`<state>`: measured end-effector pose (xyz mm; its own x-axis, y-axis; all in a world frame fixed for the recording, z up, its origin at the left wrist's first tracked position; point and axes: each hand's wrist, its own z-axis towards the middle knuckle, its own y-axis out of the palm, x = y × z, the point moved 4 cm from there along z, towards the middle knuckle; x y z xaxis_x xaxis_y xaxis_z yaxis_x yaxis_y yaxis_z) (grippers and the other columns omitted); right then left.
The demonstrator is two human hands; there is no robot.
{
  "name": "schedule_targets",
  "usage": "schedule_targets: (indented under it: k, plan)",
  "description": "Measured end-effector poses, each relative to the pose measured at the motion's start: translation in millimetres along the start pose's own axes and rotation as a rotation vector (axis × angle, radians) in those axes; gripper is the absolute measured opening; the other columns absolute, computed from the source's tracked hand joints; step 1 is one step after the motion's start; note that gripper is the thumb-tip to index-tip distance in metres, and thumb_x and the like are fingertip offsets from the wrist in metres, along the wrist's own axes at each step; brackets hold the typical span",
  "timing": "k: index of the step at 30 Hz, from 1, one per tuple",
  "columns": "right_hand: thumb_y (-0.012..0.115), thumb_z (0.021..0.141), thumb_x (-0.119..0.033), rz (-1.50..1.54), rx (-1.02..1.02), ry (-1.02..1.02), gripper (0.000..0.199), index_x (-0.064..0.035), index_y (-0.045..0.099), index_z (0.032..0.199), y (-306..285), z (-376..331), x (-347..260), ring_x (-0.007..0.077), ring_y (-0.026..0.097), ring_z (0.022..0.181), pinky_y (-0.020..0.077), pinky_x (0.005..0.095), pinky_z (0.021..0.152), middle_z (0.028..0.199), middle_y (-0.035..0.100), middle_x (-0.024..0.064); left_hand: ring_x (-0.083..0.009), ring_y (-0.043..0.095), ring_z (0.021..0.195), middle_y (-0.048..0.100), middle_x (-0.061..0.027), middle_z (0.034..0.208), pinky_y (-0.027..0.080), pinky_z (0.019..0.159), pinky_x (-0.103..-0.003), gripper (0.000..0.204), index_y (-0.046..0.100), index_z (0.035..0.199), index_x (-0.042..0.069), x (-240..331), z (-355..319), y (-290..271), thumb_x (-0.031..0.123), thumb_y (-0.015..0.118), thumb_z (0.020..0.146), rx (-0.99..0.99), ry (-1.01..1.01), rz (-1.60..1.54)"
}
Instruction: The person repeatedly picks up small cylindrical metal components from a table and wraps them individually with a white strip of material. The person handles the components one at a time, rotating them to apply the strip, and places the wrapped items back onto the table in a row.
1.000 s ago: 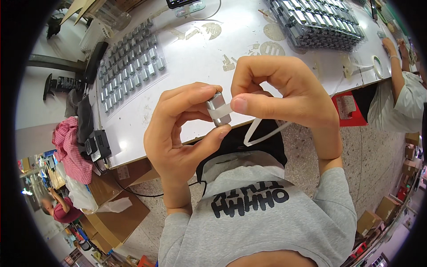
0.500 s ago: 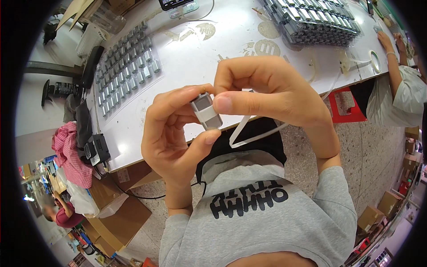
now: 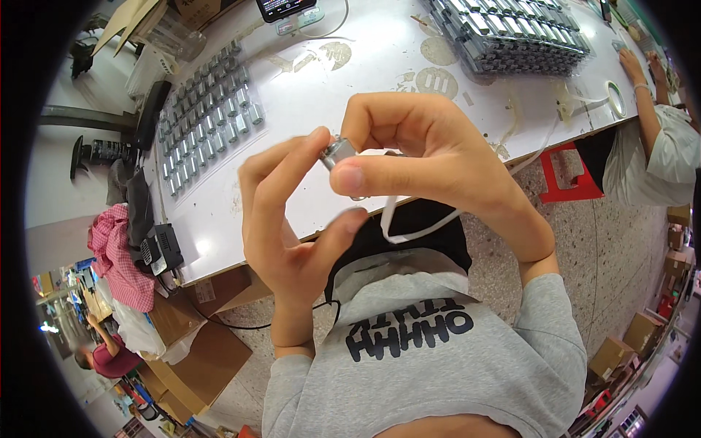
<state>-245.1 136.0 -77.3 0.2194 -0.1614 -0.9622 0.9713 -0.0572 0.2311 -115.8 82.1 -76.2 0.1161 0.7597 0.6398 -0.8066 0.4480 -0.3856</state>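
Note:
A small silver-grey metal block [image 3: 339, 152] is held up in front of me above the table edge. My right hand [image 3: 431, 157] pinches it between thumb and bent fingers, and the thumb covers much of it. From under that hand hangs a narrow white strip [image 3: 398, 237], folded in a loop. My left hand [image 3: 288, 204] is beside the block with thumb and fingers spread apart. Its index fingertip is at the block's upper left corner; whether it touches, I cannot tell. The left thumb stands away from the block, below it.
Rows of similar metal blocks [image 3: 212, 120] lie in a clear tray at the left of the white table [image 3: 292, 95]. Stacked full trays [image 3: 511, 36] stand at the back right. A tape roll [image 3: 616, 99] is near a co-worker's arm [image 3: 642, 95]. A phone [image 3: 288, 9] stands at the back.
My left thumb has come off the block and the left fingers have spread. The block has tilted and risen slightly, and my right thumb now covers more of it.

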Motion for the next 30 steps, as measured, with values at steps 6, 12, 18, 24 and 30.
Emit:
schedule_targets:
  k: [6,12,18,24,30]
  plan:
    - [0.068,0.073,-0.018,-0.174,0.056,0.026,0.026,-0.0060,0.046,0.066,3,0,-6,0.0028,0.039,0.058,0.0285,0.0180,0.050,0.061,0.043,-0.0041,-0.0164,0.054,0.078,0.056,-0.0075,0.094,0.044,0.068,-0.025,0.056,0.054,0.105,0.004,6,4,2,0.003,0.076,0.053,0.089,-0.070,0.021]
    - [0.064,0.076,-0.017,-0.373,0.011,-0.019,0.020,-0.0020,0.053,0.070,-3,-4,-7,0.0041,0.040,0.057,0.0299,0.0192,0.049,0.061,0.046,-0.0019,-0.0157,0.053,0.076,0.056,-0.0071,0.092,0.044,0.068,-0.024,0.049,0.055,0.100,0.003,5,5,2,0.000,0.074,0.055,0.012,-0.044,0.023]
    - [0.062,0.077,-0.014,-0.421,-0.028,-0.037,0.014,-0.0014,0.058,0.077,-18,-6,-23,0.0036,0.043,0.060,0.0319,0.0174,0.052,0.066,0.051,-0.0015,-0.0157,0.051,0.082,0.055,-0.0094,0.093,0.044,0.072,-0.026,0.045,0.055,0.098,0.000,1,4,-6,-0.003,0.069,0.055,0.036,-0.183,-0.163]
    - [0.064,0.076,-0.013,-0.483,-0.070,0.070,0.013,-0.0007,0.058,0.077,-12,-7,-27,0.0015,0.043,0.058,0.0301,0.0157,0.050,0.067,0.051,-0.0024,-0.0158,0.051,0.082,0.055,-0.0099,0.092,0.042,0.074,-0.026,0.045,0.055,0.097,-0.001,3,2,-6,-0.002,0.069,0.055,0.021,-0.211,-0.240]
    - [0.065,0.075,-0.010,-0.359,-0.048,0.120,0.011,-0.0010,0.059,0.076,-9,-7,-22,-0.0013,0.037,0.054,0.0235,0.0142,0.045,0.064,0.050,-0.0041,-0.0154,0.051,0.081,0.055,-0.0102,0.091,0.042,0.073,-0.025,0.046,0.054,0.099,-0.002,1,2,-6,-0.002,0.069,0.055,-0.008,-0.194,-0.262]
